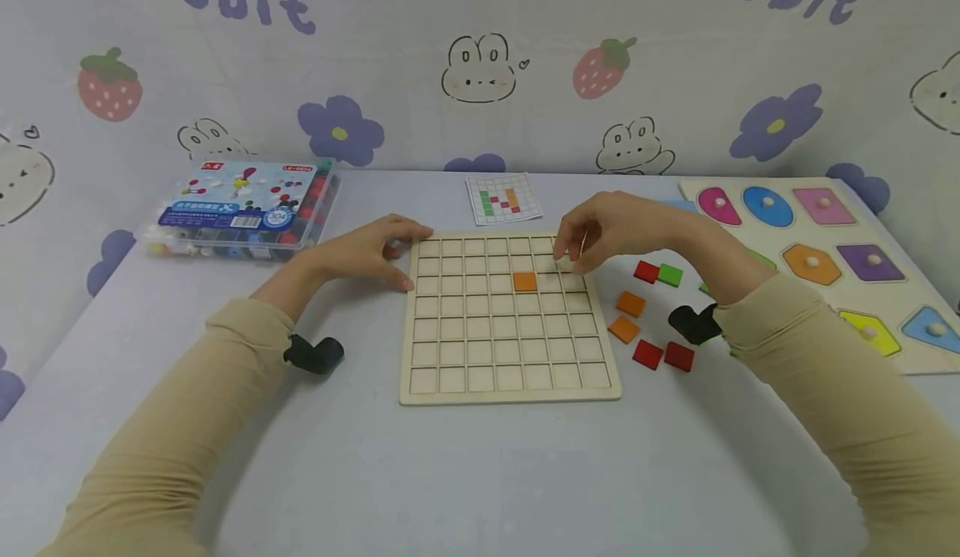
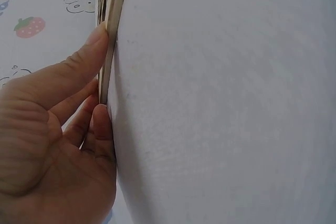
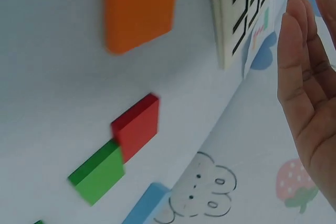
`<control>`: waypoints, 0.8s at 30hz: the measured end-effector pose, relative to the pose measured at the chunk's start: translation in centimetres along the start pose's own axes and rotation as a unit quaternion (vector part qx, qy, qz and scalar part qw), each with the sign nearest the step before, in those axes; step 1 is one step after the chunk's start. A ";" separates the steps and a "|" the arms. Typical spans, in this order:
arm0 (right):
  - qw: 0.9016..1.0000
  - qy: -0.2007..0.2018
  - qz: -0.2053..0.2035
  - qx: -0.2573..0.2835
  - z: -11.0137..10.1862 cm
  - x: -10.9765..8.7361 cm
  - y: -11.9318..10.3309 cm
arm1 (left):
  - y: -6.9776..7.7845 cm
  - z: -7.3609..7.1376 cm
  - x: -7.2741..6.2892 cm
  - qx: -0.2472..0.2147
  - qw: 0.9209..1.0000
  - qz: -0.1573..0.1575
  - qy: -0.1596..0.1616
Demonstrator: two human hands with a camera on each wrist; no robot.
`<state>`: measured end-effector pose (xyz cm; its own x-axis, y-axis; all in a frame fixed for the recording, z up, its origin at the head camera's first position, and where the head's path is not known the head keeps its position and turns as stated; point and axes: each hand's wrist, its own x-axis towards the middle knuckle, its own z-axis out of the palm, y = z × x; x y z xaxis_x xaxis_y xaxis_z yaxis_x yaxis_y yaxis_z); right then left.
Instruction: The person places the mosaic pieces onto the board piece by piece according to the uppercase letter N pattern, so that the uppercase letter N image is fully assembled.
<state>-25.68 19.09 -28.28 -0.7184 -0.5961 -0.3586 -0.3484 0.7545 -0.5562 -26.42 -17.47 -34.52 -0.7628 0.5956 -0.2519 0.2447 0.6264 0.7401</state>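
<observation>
A wooden grid board (image 1: 510,398) lies flat on the table, with one orange square tile (image 1: 525,282) in a cell right of its middle. At the board's upper left corner and side, my left hand (image 1: 360,253) touches the edge with spread fingers and thumb; the left wrist view shows the thumb (image 2: 92,51) against that edge. My right hand (image 1: 622,228) hovers over the upper right cells, fingertips pointing down and apart, and no tile shows between them. Loose red (image 1: 647,354), orange (image 1: 624,329) and green (image 1: 670,275) tiles lie right of the board.
A printed pattern card (image 1: 504,198) with coloured squares lies behind the board. A clear plastic case (image 1: 240,207) of coloured pieces stands at the back left. At the right lies a knobbed shape puzzle (image 1: 840,232), partly behind the right forearm. A patterned cloth hangs behind the table.
</observation>
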 end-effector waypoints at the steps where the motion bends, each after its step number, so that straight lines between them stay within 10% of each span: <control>1: 1.000 -0.003 0.000 0.003 0.0 -0.2 0.4 | 0.0 0.0 0.0 0.000 1.000 0.000 0.000; 24: 0.994 -0.075 0.022 0.071 0.2 -3.3 5.5 | -0.4 -0.1 0.3 -0.005 1.000 0.014 -0.003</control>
<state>-25.15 25.11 -30.27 -0.6300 -0.6054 -0.4864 -0.2220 0.7406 -0.6342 -26.78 -17.59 -34.83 -0.7519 0.6163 -0.2341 0.2610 0.6043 0.7528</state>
